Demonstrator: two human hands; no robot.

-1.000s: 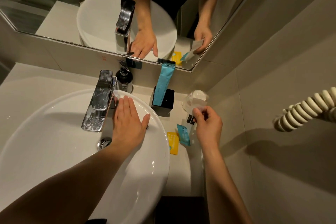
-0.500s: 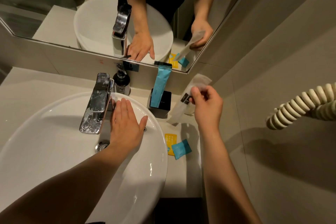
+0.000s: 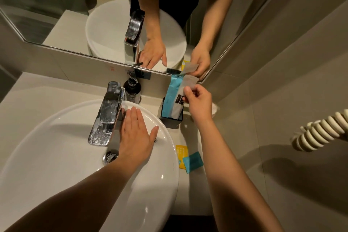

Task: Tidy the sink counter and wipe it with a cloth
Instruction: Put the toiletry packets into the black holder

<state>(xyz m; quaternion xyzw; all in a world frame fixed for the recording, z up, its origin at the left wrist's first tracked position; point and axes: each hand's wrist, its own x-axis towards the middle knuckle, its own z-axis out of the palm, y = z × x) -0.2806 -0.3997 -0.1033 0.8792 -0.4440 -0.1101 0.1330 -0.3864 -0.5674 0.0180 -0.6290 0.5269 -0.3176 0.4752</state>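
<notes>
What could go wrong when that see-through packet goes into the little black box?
1. The clear packet, pinched by the right hand, leans in the black holder beside the tall blue packet; a push might tip the holder.
2. The yellow packet and small blue packet lie near the counter's front edge and could be brushed off.
3. The left hand rests flat in the basin, which may be slippery.

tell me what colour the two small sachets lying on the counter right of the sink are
One yellow sachet and one teal sachet, seen in the head view.

Clear packet (image 3: 180, 98) now apparently into holder (image 3: 170, 117)
</notes>
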